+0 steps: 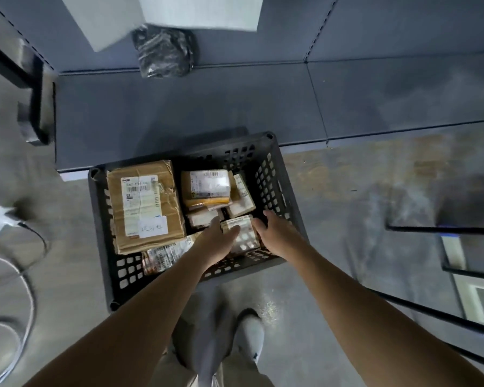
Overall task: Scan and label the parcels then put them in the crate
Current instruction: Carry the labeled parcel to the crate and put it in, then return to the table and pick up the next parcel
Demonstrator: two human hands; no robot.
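Inside the crate (274,174), the big labelled box (144,203) sits left. My left hand (218,241) and right hand (274,233) clasp a small parcel (245,233) near its right wall. Most parcels look packed; a black bag (164,51) waits beyond.

Single view: head-worn wide-angle camera, looking steeply down from standing height. Black crate (268,174) on floor sits centre frame. Grey shelf board (179,107) toward 12 o'clock. Both bare forearms enter from 6 o'clock, reaching up-frame into crate. Own shoe (250,333) near bottom centre. Edges bowed by lens. No second view, no overlap.
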